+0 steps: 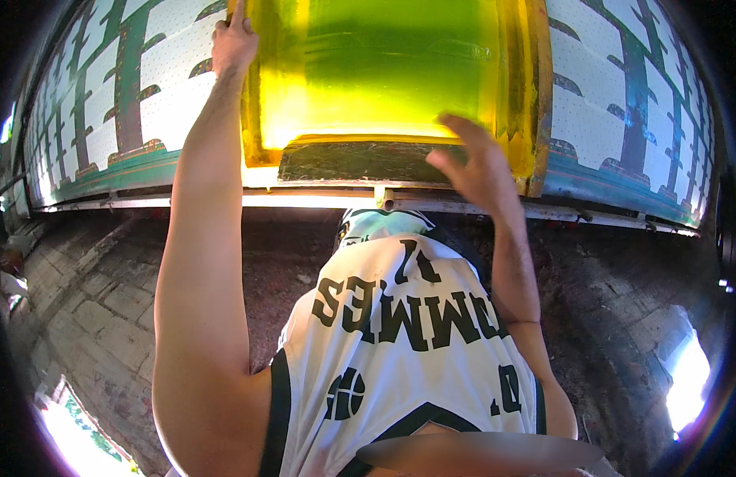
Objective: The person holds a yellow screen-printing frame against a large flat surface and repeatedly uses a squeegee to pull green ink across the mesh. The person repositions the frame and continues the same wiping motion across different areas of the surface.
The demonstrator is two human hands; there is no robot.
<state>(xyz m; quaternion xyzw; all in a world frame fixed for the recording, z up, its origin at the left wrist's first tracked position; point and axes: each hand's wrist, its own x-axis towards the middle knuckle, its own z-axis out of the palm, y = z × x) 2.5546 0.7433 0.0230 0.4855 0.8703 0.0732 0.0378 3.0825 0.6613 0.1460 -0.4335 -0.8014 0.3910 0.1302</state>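
A screen printing frame (543, 95) with yellow-green translucent mesh lies on the long table in front of me. My left hand (235, 44) is at the frame's far left side, its fingers curled at the edge and one finger stretched along it. Above the near right part of the mesh hovers my right hand (481, 168), empty, thumb and fingers apart. Just left of that hand, a dark flat strip (352, 164) lies along the frame's near edge. Below the strip, a small yellowish fitting (381, 196) sits at the table rail.
White dotted fabric pieces (181, 67) are laid on the green table at the left, with similar white pieces (594, 87) at the right. A pale rail (296, 203) runs along the table's near edge. Worn brick paving (90, 294) lies below.
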